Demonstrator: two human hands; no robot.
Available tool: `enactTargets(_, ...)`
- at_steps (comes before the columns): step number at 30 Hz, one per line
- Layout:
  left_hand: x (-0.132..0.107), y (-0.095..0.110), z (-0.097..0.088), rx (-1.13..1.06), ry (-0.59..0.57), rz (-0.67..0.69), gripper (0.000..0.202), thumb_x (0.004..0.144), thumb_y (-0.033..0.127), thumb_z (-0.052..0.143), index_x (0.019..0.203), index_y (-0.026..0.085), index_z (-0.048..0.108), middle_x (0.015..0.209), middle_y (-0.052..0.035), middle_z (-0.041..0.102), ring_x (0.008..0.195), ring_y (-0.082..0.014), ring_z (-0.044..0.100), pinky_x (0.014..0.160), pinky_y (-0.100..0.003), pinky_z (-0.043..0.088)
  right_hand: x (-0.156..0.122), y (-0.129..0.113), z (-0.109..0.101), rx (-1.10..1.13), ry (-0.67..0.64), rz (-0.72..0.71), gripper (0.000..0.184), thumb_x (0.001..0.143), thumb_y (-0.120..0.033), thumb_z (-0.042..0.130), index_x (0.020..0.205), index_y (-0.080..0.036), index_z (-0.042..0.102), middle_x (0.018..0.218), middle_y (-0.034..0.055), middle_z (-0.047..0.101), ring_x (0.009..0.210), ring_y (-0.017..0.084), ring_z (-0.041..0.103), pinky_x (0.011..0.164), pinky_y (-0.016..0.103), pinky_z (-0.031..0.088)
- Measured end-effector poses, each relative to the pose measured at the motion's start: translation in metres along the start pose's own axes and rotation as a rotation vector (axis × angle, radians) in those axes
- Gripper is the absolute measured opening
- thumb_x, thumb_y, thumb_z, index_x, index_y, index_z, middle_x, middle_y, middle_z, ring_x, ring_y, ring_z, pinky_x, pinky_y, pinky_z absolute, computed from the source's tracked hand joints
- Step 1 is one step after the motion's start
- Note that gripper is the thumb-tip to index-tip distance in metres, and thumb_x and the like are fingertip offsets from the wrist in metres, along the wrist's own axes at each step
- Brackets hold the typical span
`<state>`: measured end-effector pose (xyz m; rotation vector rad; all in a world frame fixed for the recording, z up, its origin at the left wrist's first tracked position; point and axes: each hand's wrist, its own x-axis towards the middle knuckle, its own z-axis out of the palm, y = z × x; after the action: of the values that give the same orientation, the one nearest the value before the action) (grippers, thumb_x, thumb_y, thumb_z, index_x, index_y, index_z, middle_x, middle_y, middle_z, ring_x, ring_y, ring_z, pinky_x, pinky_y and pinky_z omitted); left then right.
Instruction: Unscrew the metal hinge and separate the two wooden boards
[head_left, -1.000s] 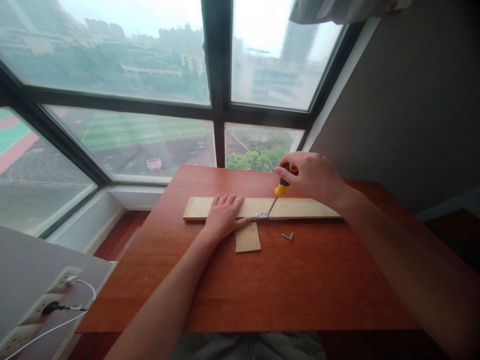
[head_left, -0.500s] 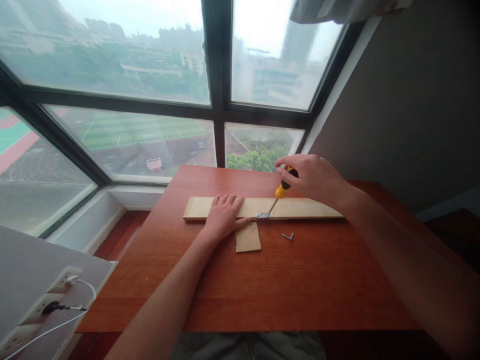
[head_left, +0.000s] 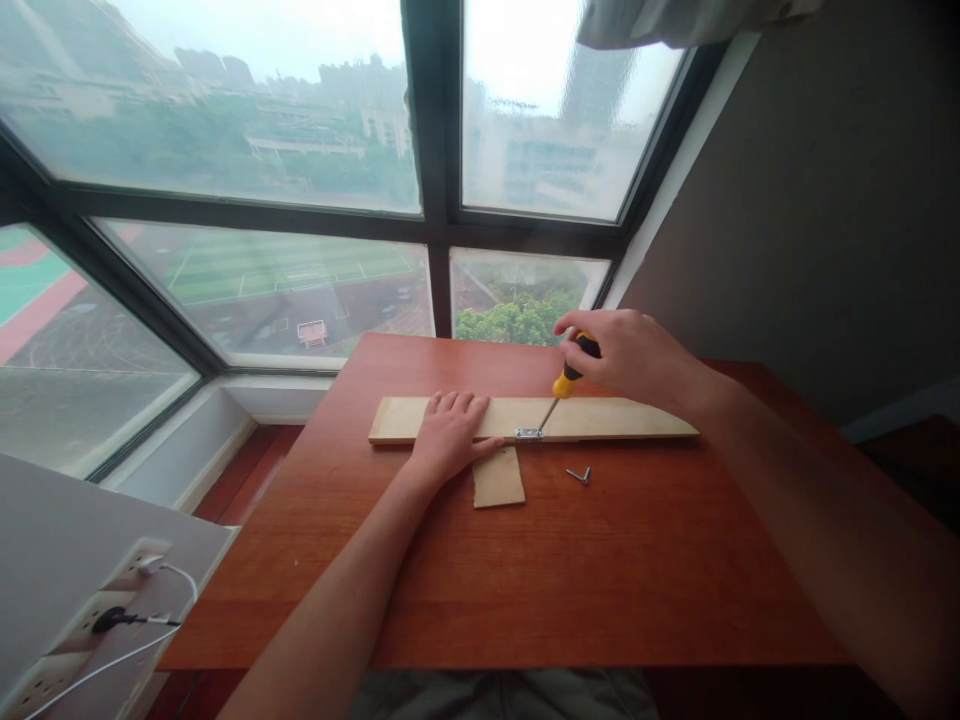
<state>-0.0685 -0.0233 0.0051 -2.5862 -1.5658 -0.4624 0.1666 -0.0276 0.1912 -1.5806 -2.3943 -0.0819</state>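
Observation:
A long pale wooden board (head_left: 600,417) lies crosswise on the reddish-brown table (head_left: 585,580). My left hand (head_left: 450,432) rests flat on its left half, fingers stretched out and the thumb along the near edge. In my right hand (head_left: 626,350) is a yellow and black screwdriver (head_left: 564,385), held tilted with its tip down at a small metal bracket (head_left: 529,434) on the board's near edge. A thin square wooden piece (head_left: 499,478) lies just in front of my left thumb. To its right are small metal screws (head_left: 580,475), too small to count surely.
Large dark-framed windows (head_left: 442,230) stand behind the table's far edge. At the lower left, a low wall carries sockets (head_left: 112,615) with plugs and a white cable (head_left: 97,670). A dark grey wall (head_left: 810,230) rises on the right.
The whole view has shifted slightly. My left hand stays on the board, and the screwdriver in my right hand keeps its tip at the bracket.

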Motion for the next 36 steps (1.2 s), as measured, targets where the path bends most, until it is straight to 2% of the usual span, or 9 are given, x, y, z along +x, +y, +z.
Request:
enactTargets(4, 0.0000, 0.0005, 0.0002, 0.010, 0.003, -0.004, 0.063, 0.086, 0.064, 0.055, 0.132, 0.022, 0.051, 0.126, -0.0125, 0.059, 0.119, -0.0305, 0.050, 0.106, -0.044, 0.031, -0.0006, 0.0048, -0.0027, 0.149, -0.047, -0.111, 0.034, 0.082, -0.026, 0.055, 0.114, -0.020, 0.064, 0.107, 0.0046, 0.071, 0.088, 0.018, 0.063, 0.073, 0.029, 0.043)
enactTargets(7, -0.0001, 0.0006, 0.0000, 0.013, 0.003, -0.001, 0.062, 0.086, 0.065, 0.054, 0.132, 0.022, 0.051, 0.126, -0.0124, 0.059, 0.119, -0.0304, 0.050, 0.106, -0.044, 0.032, 0.0002, 0.0034, -0.0057, 0.150, -0.071, -0.113, 0.023, 0.087, -0.035, 0.053, 0.098, -0.022, 0.069, 0.094, 0.0028, 0.071, 0.081, 0.017, 0.062, 0.067, 0.029, 0.042)
enactTargets(10, -0.0003, -0.0001, 0.0003, 0.013, 0.004, 0.004, 0.063, 0.086, 0.065, 0.054, 0.132, 0.022, 0.051, 0.126, -0.0126, 0.059, 0.119, -0.0305, 0.050, 0.106, -0.044, 0.032, 0.0014, -0.0013, -0.0055, -0.015, -0.030, 0.004, 0.036, 0.093, -0.047, 0.044, 0.086, -0.025, 0.071, 0.078, 0.0025, 0.069, 0.070, 0.019, 0.059, 0.058, 0.031, 0.034)
enactTargets(14, -0.0004, -0.0010, 0.0007, 0.012, 0.008, 0.005, 0.063, 0.086, 0.065, 0.055, 0.132, 0.022, 0.051, 0.126, -0.0129, 0.059, 0.119, -0.0307, 0.050, 0.107, -0.045, 0.031, 0.0020, -0.0030, -0.0029, -0.080, -0.014, 0.071, 0.033, 0.092, -0.042, 0.044, 0.105, -0.026, 0.069, 0.084, 0.0037, 0.072, 0.073, 0.021, 0.062, 0.058, 0.032, 0.035)
enactTargets(19, -0.0007, -0.0002, 0.0004, 0.010, 0.012, 0.001, 0.064, 0.085, 0.064, 0.055, 0.133, 0.022, 0.051, 0.125, -0.0128, 0.059, 0.118, -0.0310, 0.050, 0.107, -0.046, 0.031, 0.0010, 0.0011, -0.0056, 0.125, -0.113, -0.113, 0.039, 0.080, -0.023, 0.055, 0.119, -0.021, 0.060, 0.112, 0.0035, 0.070, 0.092, 0.019, 0.064, 0.072, 0.029, 0.044)
enactTargets(25, -0.0009, -0.0012, 0.0013, 0.007, 0.006, 0.001, 0.064, 0.086, 0.065, 0.054, 0.134, 0.022, 0.051, 0.127, -0.0135, 0.058, 0.119, -0.0312, 0.049, 0.108, -0.047, 0.030, 0.0004, -0.0043, -0.0047, -0.086, -0.035, 0.053, 0.038, 0.093, -0.050, 0.042, 0.103, -0.023, 0.067, 0.093, 0.0071, 0.073, 0.082, 0.025, 0.065, 0.064, 0.033, 0.041)
enactTargets(27, -0.0011, -0.0016, 0.0014, 0.007, 0.006, 0.003, 0.064, 0.086, 0.065, 0.054, 0.133, 0.022, 0.051, 0.128, -0.0137, 0.058, 0.120, -0.0314, 0.049, 0.108, -0.047, 0.030, 0.0002, -0.0050, -0.0037, -0.077, -0.036, 0.052, 0.035, 0.094, -0.046, 0.042, 0.104, -0.023, 0.067, 0.090, 0.0069, 0.072, 0.079, 0.025, 0.065, 0.063, 0.034, 0.041)
enactTargets(32, -0.0014, -0.0015, 0.0007, -0.008, 0.005, -0.002, 0.064, 0.085, 0.065, 0.054, 0.133, 0.023, 0.051, 0.130, -0.0134, 0.058, 0.121, -0.0319, 0.049, 0.108, -0.047, 0.030, -0.0023, -0.0028, -0.0042, 0.167, -0.088, -0.130, 0.036, 0.084, -0.024, 0.055, 0.119, -0.020, 0.059, 0.116, 0.0064, 0.069, 0.093, 0.020, 0.064, 0.078, 0.030, 0.046)
enactTargets(36, -0.0015, -0.0014, 0.0006, -0.012, 0.009, -0.006, 0.063, 0.086, 0.065, 0.054, 0.134, 0.023, 0.051, 0.129, -0.0131, 0.058, 0.121, -0.0316, 0.049, 0.107, -0.047, 0.030, -0.0036, -0.0034, -0.0026, 0.065, -0.039, -0.063, 0.033, 0.089, -0.039, 0.052, 0.116, -0.022, 0.061, 0.112, 0.0077, 0.070, 0.092, 0.024, 0.065, 0.072, 0.033, 0.046)
